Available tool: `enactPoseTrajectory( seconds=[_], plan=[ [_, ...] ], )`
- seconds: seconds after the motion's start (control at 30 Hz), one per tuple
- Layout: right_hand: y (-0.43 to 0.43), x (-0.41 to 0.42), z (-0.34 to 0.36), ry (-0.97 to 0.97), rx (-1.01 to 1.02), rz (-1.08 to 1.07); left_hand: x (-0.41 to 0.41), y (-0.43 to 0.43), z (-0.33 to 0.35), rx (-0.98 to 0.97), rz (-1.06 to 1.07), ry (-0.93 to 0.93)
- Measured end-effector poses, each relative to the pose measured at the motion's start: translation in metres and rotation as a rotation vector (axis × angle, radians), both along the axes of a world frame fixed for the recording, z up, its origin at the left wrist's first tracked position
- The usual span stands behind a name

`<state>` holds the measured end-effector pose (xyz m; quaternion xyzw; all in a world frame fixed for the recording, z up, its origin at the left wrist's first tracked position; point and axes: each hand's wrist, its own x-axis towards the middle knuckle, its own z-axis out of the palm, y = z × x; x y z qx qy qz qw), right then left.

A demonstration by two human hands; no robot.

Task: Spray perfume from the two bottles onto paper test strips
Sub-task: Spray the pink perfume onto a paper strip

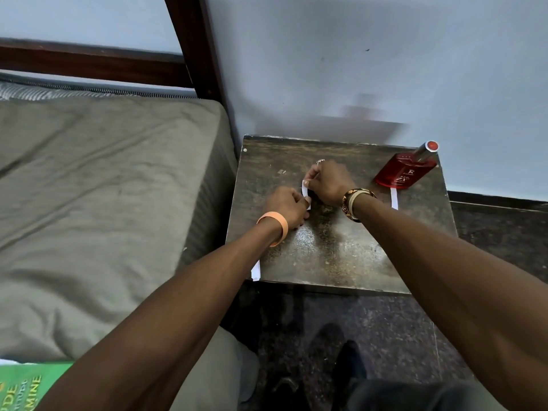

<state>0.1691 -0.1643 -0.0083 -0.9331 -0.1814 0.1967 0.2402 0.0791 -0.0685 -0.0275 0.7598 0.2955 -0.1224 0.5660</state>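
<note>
A white paper test strip (305, 191) is pinched between both hands over the dark small table (335, 256). My left hand (286, 204) grips its lower end and my right hand (329, 182) grips its upper end. A red perfume bottle (401, 173) with a silver, red-topped cap stands at the table's back right corner. A second white strip (394, 198) lies just in front of that bottle. A third strip (256, 269) lies at the front left corner, partly hidden by my left forearm. Only one bottle is visible.
A bed with a grey sheet (103, 203) and dark wooden frame (195, 48) sits close to the table's left side. A pale wall runs behind. A green printed package (23, 387) lies at the lower left. Dark speckled floor (385, 336) lies below the table.
</note>
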Motion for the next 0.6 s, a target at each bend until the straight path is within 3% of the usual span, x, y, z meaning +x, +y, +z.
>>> enactPoseTrajectory(
  seconds=[0.6],
  plan=[
    [0.0006, 0.0001, -0.0104, -0.052, 0.042, -0.103, -0.0051, 0.0073, -0.0026, 0.185, -0.046, -0.064]
  ],
)
